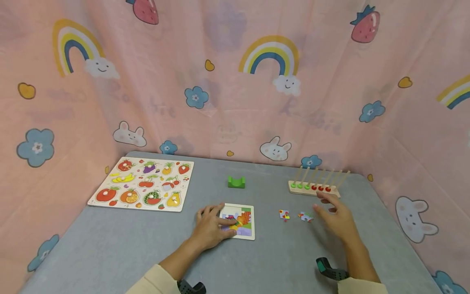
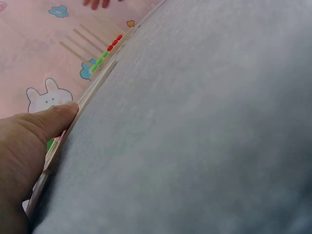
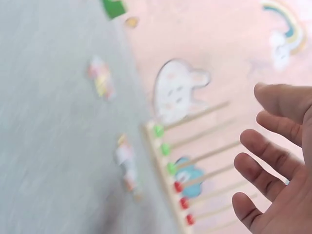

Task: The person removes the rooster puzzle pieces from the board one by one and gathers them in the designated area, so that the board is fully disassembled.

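A small square jigsaw puzzle in a pale tray (image 1: 251,220) lies on the grey table, its picture partly covered by my left hand (image 1: 209,228). That hand rests over the tray's left side, with the forefinger across the picture and the thumb near the lower edge; in the left wrist view the thumb (image 2: 58,117) touches the tray's rim. Two loose jigsaw pieces lie to the right, a left piece (image 1: 284,215) and a right piece (image 1: 305,217). Just right of them my right hand (image 1: 338,218) hovers with spread, slightly bent fingers and holds nothing.
A wooden counting stand (image 1: 312,189) with upright rods and green and red beads stands at the back right. A green block with a curved notch (image 1: 236,183) sits behind the puzzle. At the left lies a fruit peg board (image 1: 141,183). A patterned pink curtain (image 1: 227,114) surrounds the table.
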`<action>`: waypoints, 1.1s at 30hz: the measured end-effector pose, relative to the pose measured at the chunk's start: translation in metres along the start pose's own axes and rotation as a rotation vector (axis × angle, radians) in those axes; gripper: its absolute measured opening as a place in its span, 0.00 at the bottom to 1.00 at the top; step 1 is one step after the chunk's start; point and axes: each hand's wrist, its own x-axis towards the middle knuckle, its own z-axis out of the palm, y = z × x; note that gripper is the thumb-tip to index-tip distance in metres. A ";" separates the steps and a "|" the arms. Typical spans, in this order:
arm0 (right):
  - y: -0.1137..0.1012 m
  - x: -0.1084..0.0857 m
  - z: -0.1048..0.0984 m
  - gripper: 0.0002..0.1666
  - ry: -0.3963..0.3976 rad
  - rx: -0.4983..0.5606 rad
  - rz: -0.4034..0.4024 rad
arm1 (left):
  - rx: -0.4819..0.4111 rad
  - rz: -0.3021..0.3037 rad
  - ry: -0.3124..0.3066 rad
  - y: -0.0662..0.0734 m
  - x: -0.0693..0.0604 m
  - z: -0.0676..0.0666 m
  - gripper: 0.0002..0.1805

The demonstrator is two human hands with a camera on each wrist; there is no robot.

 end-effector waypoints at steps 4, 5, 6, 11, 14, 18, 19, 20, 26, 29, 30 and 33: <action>-0.020 0.002 -0.005 0.25 0.018 0.056 -0.046 | -0.002 -0.001 0.001 0.001 0.000 0.000 0.18; -0.025 0.002 -0.006 0.25 0.024 0.069 -0.061 | -0.003 -0.001 0.000 0.001 0.000 0.000 0.18; -0.030 0.002 -0.006 0.25 0.032 0.077 -0.076 | -0.002 0.001 0.000 0.001 0.000 0.000 0.18; -0.057 0.004 -0.002 0.26 0.034 0.123 -0.142 | -0.012 0.007 0.005 0.001 -0.001 -0.001 0.17; -0.079 0.006 0.001 0.26 0.008 0.168 -0.160 | -0.008 0.011 0.013 0.001 -0.002 -0.001 0.17; -0.110 0.005 0.005 0.25 -0.008 0.221 -0.165 | 0.001 0.017 0.011 0.001 -0.001 -0.001 0.17; -0.115 0.005 0.007 0.25 -0.009 0.229 -0.171 | -0.001 0.017 0.009 0.001 -0.001 0.000 0.17; -0.118 0.005 0.009 0.25 -0.011 0.240 -0.177 | -0.004 0.016 0.006 0.002 -0.001 0.000 0.17; -0.107 0.012 0.034 0.25 -0.004 0.274 -0.206 | -0.013 0.001 0.001 0.003 -0.001 0.000 0.18; -0.123 0.011 0.038 0.24 -0.013 0.297 -0.193 | -0.007 0.002 0.003 0.003 -0.001 0.000 0.18; -0.130 0.010 0.040 0.24 -0.018 0.302 -0.188 | -0.004 0.004 0.004 0.002 -0.001 0.000 0.18; -0.141 0.010 0.048 0.23 -0.034 0.314 -0.184 | 0.007 0.010 0.009 0.001 -0.001 0.000 0.18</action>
